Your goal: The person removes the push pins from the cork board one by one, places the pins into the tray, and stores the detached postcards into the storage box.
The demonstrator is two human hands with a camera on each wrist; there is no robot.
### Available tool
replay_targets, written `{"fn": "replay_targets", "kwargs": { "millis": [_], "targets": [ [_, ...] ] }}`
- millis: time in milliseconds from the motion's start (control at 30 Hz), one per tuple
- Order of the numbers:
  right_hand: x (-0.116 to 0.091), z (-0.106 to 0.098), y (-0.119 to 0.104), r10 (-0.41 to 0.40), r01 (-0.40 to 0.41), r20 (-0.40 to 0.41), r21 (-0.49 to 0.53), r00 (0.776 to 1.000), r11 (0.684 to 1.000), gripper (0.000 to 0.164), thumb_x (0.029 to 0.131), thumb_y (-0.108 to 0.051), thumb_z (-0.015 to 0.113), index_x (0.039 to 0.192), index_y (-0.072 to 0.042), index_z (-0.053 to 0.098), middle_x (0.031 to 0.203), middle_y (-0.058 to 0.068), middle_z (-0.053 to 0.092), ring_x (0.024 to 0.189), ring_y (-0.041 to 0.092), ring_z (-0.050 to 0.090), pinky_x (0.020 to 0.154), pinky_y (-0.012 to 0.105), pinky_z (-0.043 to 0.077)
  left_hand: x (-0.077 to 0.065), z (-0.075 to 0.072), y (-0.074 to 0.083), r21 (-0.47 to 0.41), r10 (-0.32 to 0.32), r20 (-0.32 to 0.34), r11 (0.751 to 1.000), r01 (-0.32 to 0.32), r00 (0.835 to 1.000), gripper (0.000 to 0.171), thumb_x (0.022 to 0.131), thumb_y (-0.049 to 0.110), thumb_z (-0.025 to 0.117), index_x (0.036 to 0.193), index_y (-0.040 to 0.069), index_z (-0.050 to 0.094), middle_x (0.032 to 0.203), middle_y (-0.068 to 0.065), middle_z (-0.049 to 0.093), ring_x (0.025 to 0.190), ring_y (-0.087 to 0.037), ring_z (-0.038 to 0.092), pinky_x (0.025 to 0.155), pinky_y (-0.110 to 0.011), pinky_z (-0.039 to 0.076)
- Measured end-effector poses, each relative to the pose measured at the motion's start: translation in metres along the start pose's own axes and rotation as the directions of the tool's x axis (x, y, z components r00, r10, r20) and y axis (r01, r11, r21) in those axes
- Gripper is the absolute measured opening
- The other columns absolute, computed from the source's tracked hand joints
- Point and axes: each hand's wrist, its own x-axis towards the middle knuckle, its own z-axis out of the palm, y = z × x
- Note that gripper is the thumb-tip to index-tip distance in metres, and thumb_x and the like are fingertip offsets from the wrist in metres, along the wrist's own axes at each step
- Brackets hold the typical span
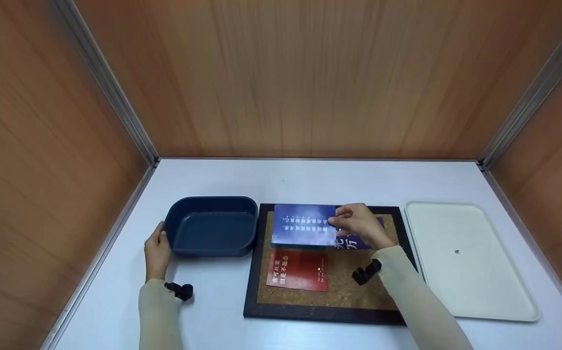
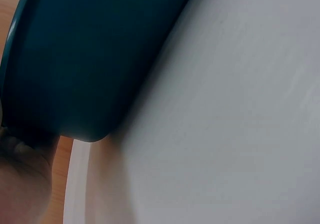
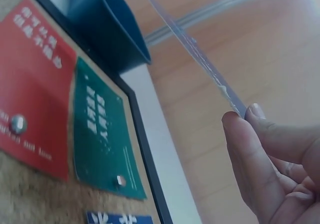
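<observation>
In the head view my right hand [image 1: 359,224] pinches a blue-purple card [image 1: 304,224] with white writing by its right edge, thumb against fingertips. From the right wrist the held card [image 3: 200,57] is seen edge-on, raised above a cork board [image 1: 359,291]. On the board lie a red card [image 1: 298,271], a green card [image 3: 105,129] mostly hidden from the head by the held one, and a dark blue card [image 1: 354,242] partly under my right hand. My left hand [image 1: 157,250] rests against the left outer wall of a dark blue bin [image 1: 213,253].
Right of the board lies a flat white tray [image 1: 475,272]. The bin stands close to the board's black frame [image 1: 320,313] on the left. Push pins [image 3: 19,124] sit on the red and green cards. Wood-grain panels [image 1: 310,82] enclose the white table [image 1: 213,311].
</observation>
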Motion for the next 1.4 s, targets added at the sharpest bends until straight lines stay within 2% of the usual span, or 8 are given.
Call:
{"fn": "replay_targets", "kwargs": {
  "millis": [200,300,433,600,800,1033,1167,1400],
  "targets": [
    [0.011,0.015,-0.007,-0.012,0.012,0.023,0.002,1.0,1.0,0.029,0.088,-0.007,0.069,0.11,0.008,0.056,0.105,0.018,0.062,0.082,0.017,0.068,0.079,0.041,0.06,0.001,0.003,0.001,-0.009,0.01,-0.008,1.0,-0.011,1.0,0.045,0.105,0.008,0.027,0.148,-0.006,0.028,0.154,-0.024,0.026,0.146,-0.035,0.021,0.121,-0.043,0.02],
    [0.015,0.024,-0.01,-0.011,0.011,0.023,-0.016,1.0,1.0,0.033,0.089,-0.008,0.068,0.114,0.008,0.056,0.11,0.021,0.063,0.078,0.016,0.069,0.078,0.04,0.06,0.002,0.004,0.001,-0.01,0.005,-0.005,1.0,-0.005,1.0,0.045,0.105,0.008,0.027,0.148,-0.006,0.028,0.155,-0.023,0.026,0.146,-0.034,0.021,0.121,-0.043,0.02],
    [0.02,0.038,-0.013,-0.005,0.005,0.024,0.009,1.0,1.0,0.032,0.089,-0.004,0.067,0.116,0.01,0.056,0.107,0.021,0.064,0.073,0.014,0.068,0.072,0.033,0.061,0.003,0.005,0.002,-0.025,-0.009,0.004,1.0,0.009,1.0,0.046,0.105,0.009,0.027,0.148,-0.005,0.027,0.156,-0.022,0.024,0.146,-0.033,0.02,0.121,-0.042,0.019],
    [0.026,0.056,-0.02,0.009,-0.01,0.024,0.047,1.0,0.999,0.032,0.088,0.001,0.066,0.117,0.011,0.056,0.105,0.02,0.064,0.074,0.016,0.068,0.073,0.034,0.061,0.003,0.006,0.001,-0.036,-0.003,0.004,0.999,0.003,1.0,0.046,0.105,0.008,0.027,0.149,-0.005,0.026,0.156,-0.021,0.025,0.147,-0.033,0.02,0.121,-0.042,0.02],
    [0.033,0.072,-0.025,0.027,-0.027,0.023,0.032,0.999,0.999,0.034,0.088,-0.001,0.067,0.119,0.009,0.057,0.11,0.022,0.063,0.075,0.017,0.068,0.07,0.029,0.061,0.004,0.008,-0.001,-0.029,-0.004,0.0,1.0,0.004,1.0,0.046,0.105,0.008,0.027,0.148,-0.005,0.026,0.155,-0.022,0.025,0.146,-0.033,0.02,0.121,-0.042,0.02],
    [0.041,0.089,-0.025,0.025,-0.027,0.022,0.096,0.999,0.995,0.032,0.088,0.001,0.066,0.118,0.009,0.058,0.107,0.02,0.063,0.073,0.017,0.067,0.076,0.036,0.06,0.004,0.009,0.002,-0.016,0.005,-0.001,1.0,-0.005,1.0,0.045,0.105,0.008,0.028,0.148,-0.006,0.027,0.155,-0.023,0.025,0.146,-0.035,0.021,0.121,-0.043,0.021],
    [0.043,0.099,-0.026,0.029,-0.03,0.011,0.103,1.0,0.994,0.031,0.089,0.001,0.065,0.118,0.008,0.058,0.106,0.018,0.063,0.077,0.018,0.068,0.079,0.039,0.06,0.003,0.007,0.002,-0.006,0.0,0.004,1.0,0.0,1.0,0.045,0.105,0.008,0.028,0.148,-0.005,0.027,0.155,-0.022,0.025,0.146,-0.034,0.021,0.121,-0.043,0.021],
    [0.048,0.113,-0.029,-0.002,0.001,0.009,0.057,1.0,0.998,0.032,0.088,0.001,0.065,0.119,0.007,0.059,0.111,0.022,0.063,0.077,0.017,0.069,0.076,0.036,0.06,0.002,0.005,0.001,0.001,-0.002,0.006,1.0,0.002,1.0,0.045,0.105,0.009,0.027,0.149,-0.004,0.027,0.155,-0.021,0.025,0.146,-0.034,0.021,0.121,-0.043,0.021]
  ]
}}
